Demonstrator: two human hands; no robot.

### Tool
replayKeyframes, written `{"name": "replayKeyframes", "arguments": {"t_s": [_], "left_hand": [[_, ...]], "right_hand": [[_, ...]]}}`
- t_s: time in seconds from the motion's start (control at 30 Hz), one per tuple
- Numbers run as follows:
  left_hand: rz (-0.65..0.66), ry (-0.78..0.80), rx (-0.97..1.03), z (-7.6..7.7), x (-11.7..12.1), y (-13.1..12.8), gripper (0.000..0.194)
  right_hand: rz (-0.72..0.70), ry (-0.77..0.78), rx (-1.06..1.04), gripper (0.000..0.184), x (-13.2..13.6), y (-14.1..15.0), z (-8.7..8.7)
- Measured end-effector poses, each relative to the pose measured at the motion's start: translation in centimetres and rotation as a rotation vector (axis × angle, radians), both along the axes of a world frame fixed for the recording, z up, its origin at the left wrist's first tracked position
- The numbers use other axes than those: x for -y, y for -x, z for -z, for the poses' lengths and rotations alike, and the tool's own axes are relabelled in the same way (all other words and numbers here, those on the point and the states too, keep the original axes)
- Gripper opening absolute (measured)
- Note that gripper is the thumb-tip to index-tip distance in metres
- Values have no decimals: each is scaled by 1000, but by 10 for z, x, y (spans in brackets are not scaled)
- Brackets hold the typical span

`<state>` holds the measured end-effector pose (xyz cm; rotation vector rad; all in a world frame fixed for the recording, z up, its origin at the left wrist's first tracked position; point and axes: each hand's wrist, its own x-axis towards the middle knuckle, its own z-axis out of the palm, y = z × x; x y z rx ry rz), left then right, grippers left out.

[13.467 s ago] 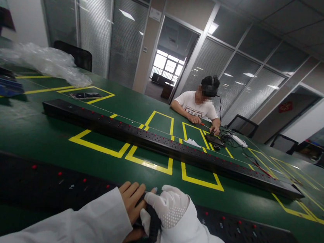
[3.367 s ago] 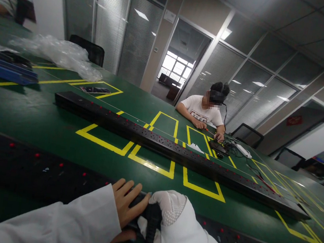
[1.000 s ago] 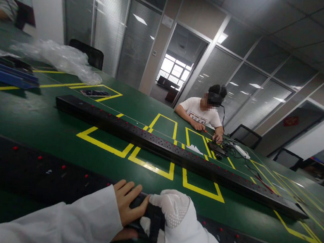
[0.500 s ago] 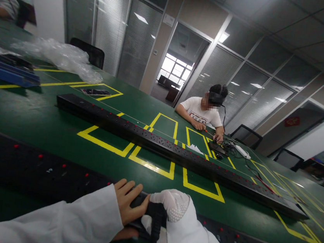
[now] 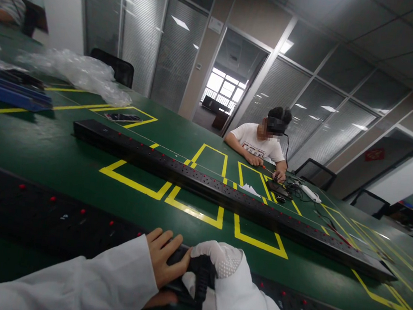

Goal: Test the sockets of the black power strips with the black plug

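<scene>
Black cord [image 5: 201,291] in gloved hand [image 5: 216,263], strip [image 5: 221,190] beyond

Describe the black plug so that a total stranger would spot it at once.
On the green table, find the nearer long black socket strip, the one under the two hands. The black plug is over it, in the grip of the white-gloved right hand, beside the bare left hand. Unlike the strip, it has a thick ribbed neck, its cord running toward the wearer.

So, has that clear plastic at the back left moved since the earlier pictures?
No, the plastic hasn't visibly moved: its right end still lies by a yellow tape corner.
</scene>
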<state>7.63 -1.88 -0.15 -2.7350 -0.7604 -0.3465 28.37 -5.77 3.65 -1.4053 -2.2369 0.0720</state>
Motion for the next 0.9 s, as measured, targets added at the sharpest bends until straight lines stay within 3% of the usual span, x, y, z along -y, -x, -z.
{"name": "replayKeyframes", "arguments": {"t_s": [0.13,0.3,0.4,0.53,0.63,0.8,0.9], "left_hand": [[-14,14,10,3,0,-1,87],[-18,33,-3,5,0,-2,91],[-13,33,7,4,0,-2,83],[-15,20,18,2,1,-2,70],[-30,18,5,3,1,-3,72],[-23,10,24,8,-1,-3,85],[-13,-6,63,12,-2,-3,72]], "right_hand": [[-70,-148,103,33,4,2,-1],[-80,-152,127,34,6,2,-5],[-87,-64,21,34,4,2,-4],[18,130,-128,35,0,3,-2],[-8,3,13,37,0,4,-2],[-184,-268,213,43,7,3,-6],[-269,-348,262,47,10,3,-6]]}}
